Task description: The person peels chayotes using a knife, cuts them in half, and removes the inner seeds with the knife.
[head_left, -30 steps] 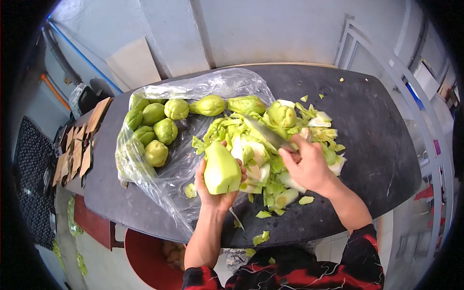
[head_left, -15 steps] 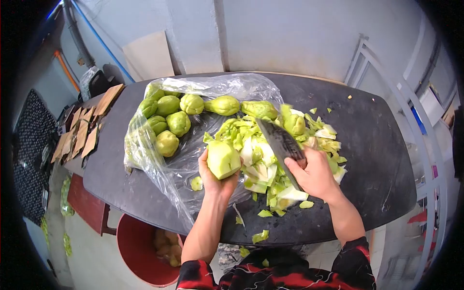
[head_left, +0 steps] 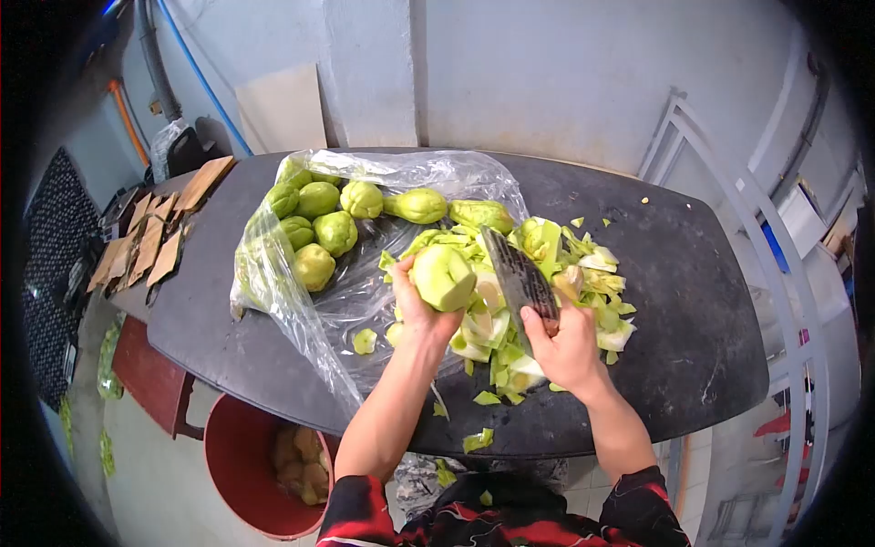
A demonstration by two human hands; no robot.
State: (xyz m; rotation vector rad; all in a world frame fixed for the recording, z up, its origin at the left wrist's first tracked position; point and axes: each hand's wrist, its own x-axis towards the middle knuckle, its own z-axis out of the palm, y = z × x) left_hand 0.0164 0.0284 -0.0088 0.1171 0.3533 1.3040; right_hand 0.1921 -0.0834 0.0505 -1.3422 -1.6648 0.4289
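A peeled, pale green chayote (head_left: 444, 276) rests in my left hand (head_left: 421, 310), fingers wrapped round its side and underside. My right hand (head_left: 567, 342) is closed on the handle of a broad dark cleaver (head_left: 518, 276), whose blade stands upright just right of the chayote, apart from it. Beneath both hands spreads a heap of green peelings (head_left: 488, 333) with pale flesh pieces. Several unpeeled chayotes (head_left: 335, 233) lie to the left and behind, on a clear plastic bag (head_left: 301, 319).
The dark table (head_left: 693, 301) carries scattered scraps. Below its front left edge stands a red bin (head_left: 232, 465) with pale round pieces inside. Cardboard strips (head_left: 164, 237) lie at the far left, and a grey metal railing (head_left: 756, 210) runs along the right.
The chayote in my left hand has been raised a little and turned, showing a grooved end. My right hand has shifted slightly left with the cleaver, and the whole view has moved a bit.
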